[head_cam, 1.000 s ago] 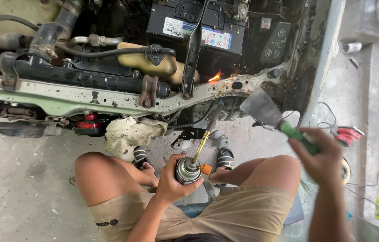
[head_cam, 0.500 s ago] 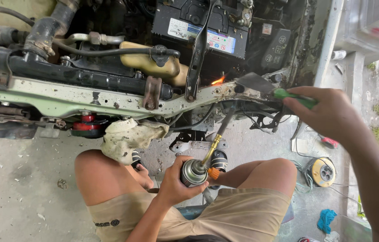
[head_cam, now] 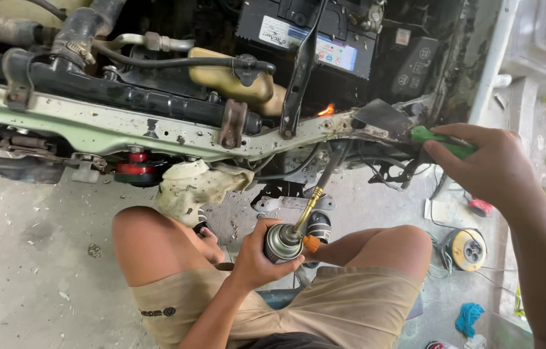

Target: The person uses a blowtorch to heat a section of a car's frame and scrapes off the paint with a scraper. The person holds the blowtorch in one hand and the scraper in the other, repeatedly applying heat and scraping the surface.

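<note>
While a flame (head_cam: pixel 326 110) licks the frame (head_cam: pixel 156 129): left hand (head_cam: pixel 257 255) around torch (head_cam: pixel 284 242), right hand (head_cam: pixel 486 165) on scraper (head_cam: pixel 408 128).

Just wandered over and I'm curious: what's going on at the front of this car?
A seated person's left hand holds a gas torch pointing up at the pale green crossmember, where a small flame burns. Their right hand holds a green-handled scraper with its blade on the metal beside the flame.
</note>
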